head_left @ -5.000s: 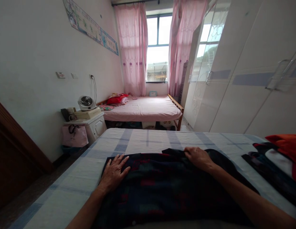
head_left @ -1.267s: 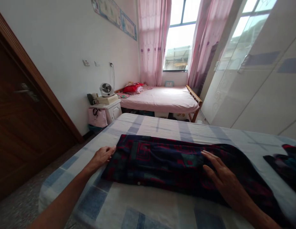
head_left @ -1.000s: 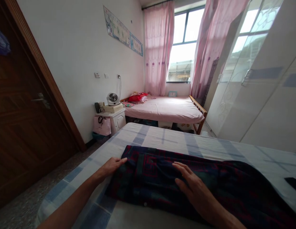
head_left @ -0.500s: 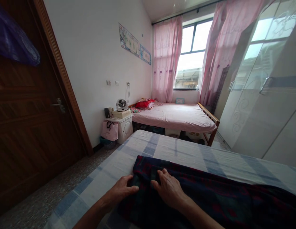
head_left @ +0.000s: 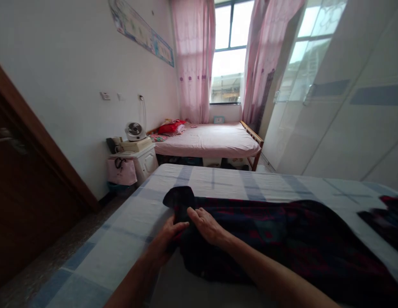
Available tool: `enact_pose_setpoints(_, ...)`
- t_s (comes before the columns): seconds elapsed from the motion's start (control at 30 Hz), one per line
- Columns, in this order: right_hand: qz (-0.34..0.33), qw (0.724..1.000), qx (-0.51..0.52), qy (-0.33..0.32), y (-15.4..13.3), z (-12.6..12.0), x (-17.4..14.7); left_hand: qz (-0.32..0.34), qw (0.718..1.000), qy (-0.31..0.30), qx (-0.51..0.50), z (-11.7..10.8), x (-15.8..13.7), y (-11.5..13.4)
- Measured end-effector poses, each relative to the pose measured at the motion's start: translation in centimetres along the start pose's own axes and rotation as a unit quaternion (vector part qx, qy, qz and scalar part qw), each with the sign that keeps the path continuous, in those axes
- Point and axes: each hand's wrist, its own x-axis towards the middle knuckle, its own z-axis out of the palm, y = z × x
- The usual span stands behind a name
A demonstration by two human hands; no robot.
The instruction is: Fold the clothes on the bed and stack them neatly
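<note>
Your left hand (head_left: 167, 235) grips the dark garment (head_left: 263, 229) at its left end, thumb on top. Your right hand (head_left: 205, 225) is just beside, fingers bent onto the cloth; can't tell if it's pinching. Garment lies lengthwise on the bed (head_left: 118, 235), left end bunched up. More clothes (head_left: 383, 224) right.

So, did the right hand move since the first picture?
Yes, left: the right hand was right of the wooden bed leg and is now left of it.
</note>
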Motion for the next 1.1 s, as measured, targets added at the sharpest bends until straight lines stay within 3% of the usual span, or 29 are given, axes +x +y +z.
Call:
enact_pose_setpoints(0.13,0.109,0.970,0.182,0.116,0.1,-2.8,-2.3,0.027,0.999,-0.021,0.031,4.9,0.3,0.8)
enact_pose_setpoints(0.33,0.080,0.916,0.281,0.276,1.6,-10.5,-9.4,0.072,0.983,-0.138,0.096,16.4,1.1,1.4)
enact_pose_setpoints(0.47,0.130,0.881,0.256,0.377,5.0,-15.7,-16.2,0.150,0.939,-0.262,0.163,25.1,2.3,-1.5)
enact_pose_setpoints(0.57,0.212,0.880,0.132,0.403,9.3,-18.6,-22.0,0.209,0.892,-0.323,0.239,28.8,2.4,-5.0)
enact_pose_setpoints(0.63,0.326,0.853,0.050,0.404,12.2,-19.7,-25.7,0.208,0.867,-0.335,0.306,28.9,2.0,-6.9)
enact_pose_setpoints(0.7,0.390,0.813,-0.018,0.432,14.4,-20.4,-28.8,0.218,0.852,-0.309,0.361,27.1,1.8,-7.9)
enact_pose_setpoints(0.8,0.392,0.796,-0.071,0.455,15.2,-20.6,-30.9,0.283,0.858,-0.164,0.397,22.0,2.4,-7.9)
enact_pose_setpoints(0.87,0.371,0.807,-0.109,0.447,14.2,-20.6,-30.5,0.252,0.882,-0.061,0.393,18.5,3.3,-7.3)
enact_pose_setpoints(0.97,0.311,0.835,-0.183,0.415,12.2,-20.8,-27.6,0.109,0.916,-0.016,0.387,14.9,4.6,-6.8)
enact_pose_setpoints(1.03,0.292,0.847,-0.233,0.378,11.4,-20.9,-24.9,0.127,0.892,-0.017,0.433,14.3,5.0,-6.8)
enact_pose_setpoints(1.1,0.331,0.844,-0.277,0.319,11.4,-20.9,-22.3,0.237,0.833,-0.035,0.498,14.8,5.1,-7.0)
